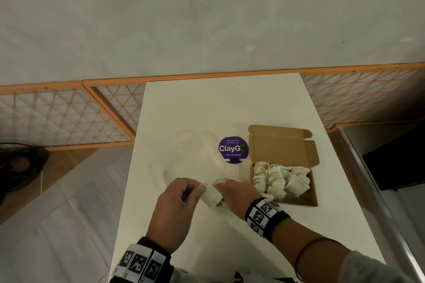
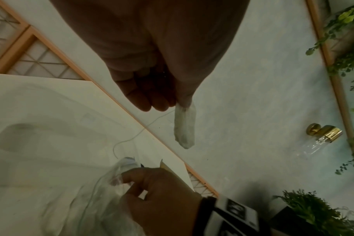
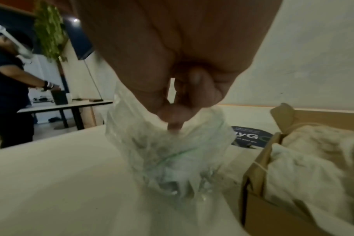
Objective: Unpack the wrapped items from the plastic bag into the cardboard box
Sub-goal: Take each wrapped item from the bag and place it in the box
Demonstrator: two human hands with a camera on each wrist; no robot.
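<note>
The plastic bag (image 1: pixel 195 161) lies on the white worktop (image 1: pixel 230 103), left of the cardboard box (image 1: pixel 285 163); left hand (image 1: pixel 174 209) pinches a wrapped item (image 2: pixel 184 126), right hand (image 1: pixel 236 195) pinches the bag's mouth

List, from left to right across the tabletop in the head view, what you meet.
Clear plastic bag → purple ClayGo sticker → open cardboard box holding wrapped items.
</note>
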